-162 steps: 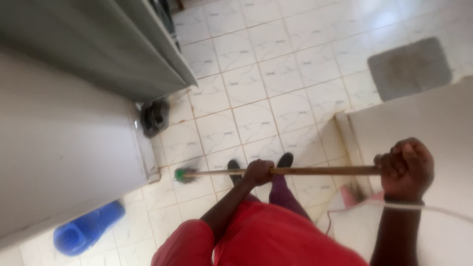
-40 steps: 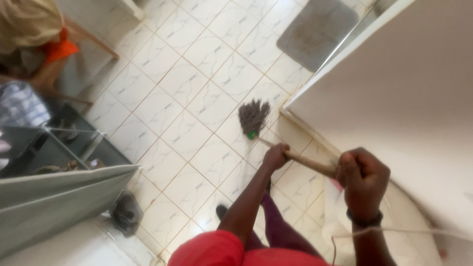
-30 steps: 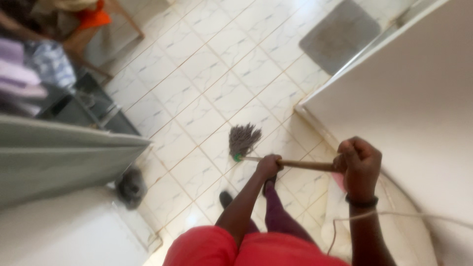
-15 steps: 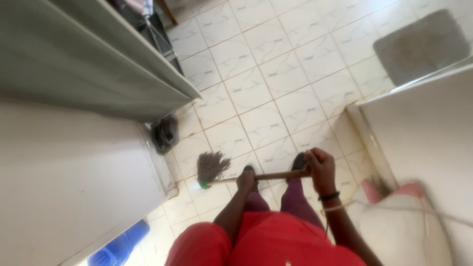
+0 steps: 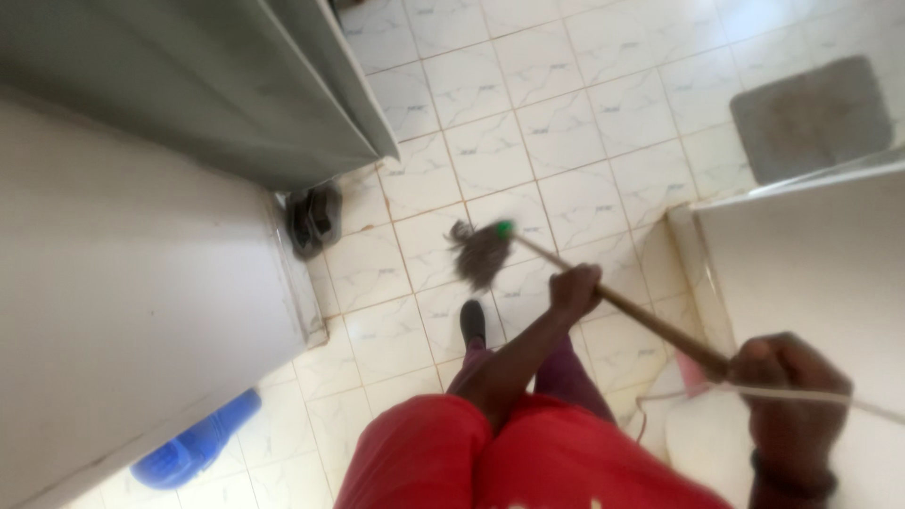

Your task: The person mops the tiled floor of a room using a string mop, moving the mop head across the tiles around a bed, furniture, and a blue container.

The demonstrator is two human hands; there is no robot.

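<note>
White tiled floor point(image 5: 566, 123): mop point(image 5: 481, 253) head just beyond left hand point(image 5: 575, 287); both hands, incl. right hand point(image 5: 787, 377), fisted round its handle.

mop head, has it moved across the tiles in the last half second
Yes. The mop head has swung right, away from the dark shoe by the grey cabinet.

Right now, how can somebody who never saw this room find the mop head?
Start at the white tiled floor between the grey cabinet and the white counter. The mop head lies mid-floor, ahead of the black shoe. It alone is a dark stringy bundle under a green collar.
</note>
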